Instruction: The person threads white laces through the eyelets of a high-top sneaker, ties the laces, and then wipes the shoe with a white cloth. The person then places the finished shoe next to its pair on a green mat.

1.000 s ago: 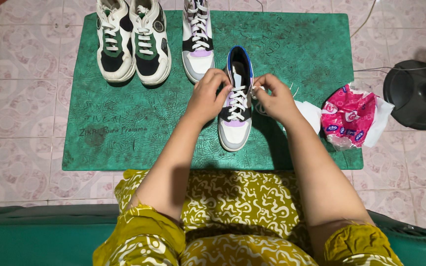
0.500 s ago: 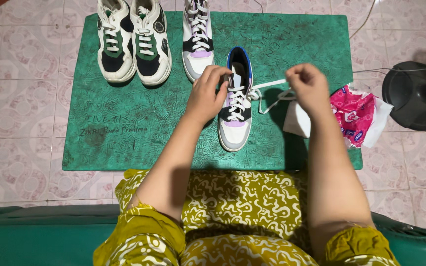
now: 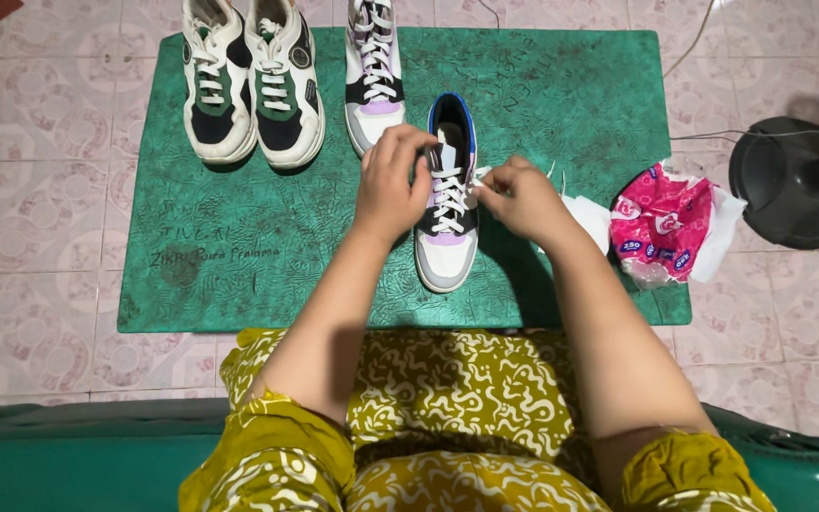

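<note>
Head view: left hand curled over the collar of a grey, lilac and white sneaker on the green mat, fingers clamped on its side. Right hand just beside, fingers pinched together on a white lace. Pink tissue pack open at the mat's right edge, white tissue spilling out.

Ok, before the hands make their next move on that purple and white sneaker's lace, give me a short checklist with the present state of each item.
1. Left hand steadies the sneaker at its collar: ok.
2. Right hand pinches the white lace beside the eyelets: ok.
3. Sneaker sits flat on the green mat, toe toward the person: ok.
4. Which eyelet the lace end is at: cannot tell, fingers cover it.
5. Matching sneaker and the green and white pair stand apart from the hands: ok.
6. Pink tissue pack clear of the lace: ok.
</note>
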